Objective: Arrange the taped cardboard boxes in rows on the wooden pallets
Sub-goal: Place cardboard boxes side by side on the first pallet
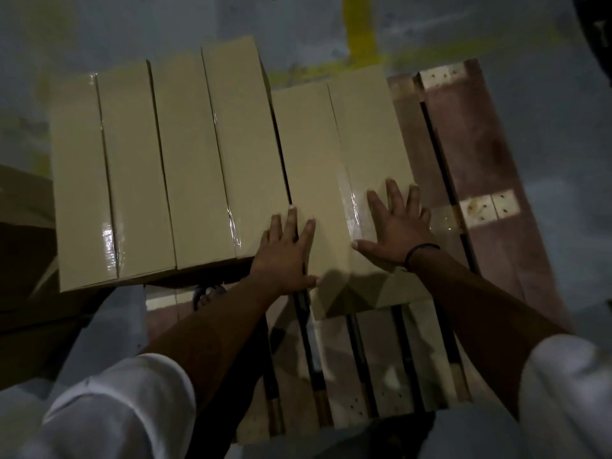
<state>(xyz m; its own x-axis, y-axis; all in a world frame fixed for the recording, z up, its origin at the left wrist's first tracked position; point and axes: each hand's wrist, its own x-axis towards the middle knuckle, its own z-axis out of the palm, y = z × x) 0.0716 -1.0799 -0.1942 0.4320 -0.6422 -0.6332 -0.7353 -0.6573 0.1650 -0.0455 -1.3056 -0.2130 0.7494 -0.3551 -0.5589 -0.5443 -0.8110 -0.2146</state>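
Hands flat on cardboard: seen from your head camera, your left hand (287, 256) and right hand (395, 223) both lie palm-down with fingers spread on the taped cardboard box (344, 180) nearest you, gripping nothing, just pressing on its top. That box sits on the wooden pallet (480, 167), its long side touching the next box in the row. Your left hand rests at the seam between this box and its neighbour; your right hand rests near the box's outer edge, beside the glossy strip of tape (351, 207) running down its middle. A dark band (420, 251) circles your right wrist.

On the far side of your box from the bare pallet boards, two taller-looking boxes (159, 167) stand side by side, tops taped, edges touching; in this dim, blurred light you can't be sure whether they are stacked higher or simply closer. Beyond the pallet, yellow floor marking (359, 31) crosses the grey floor (546, 44). White sleeves (126, 409) cover both your upper arms.
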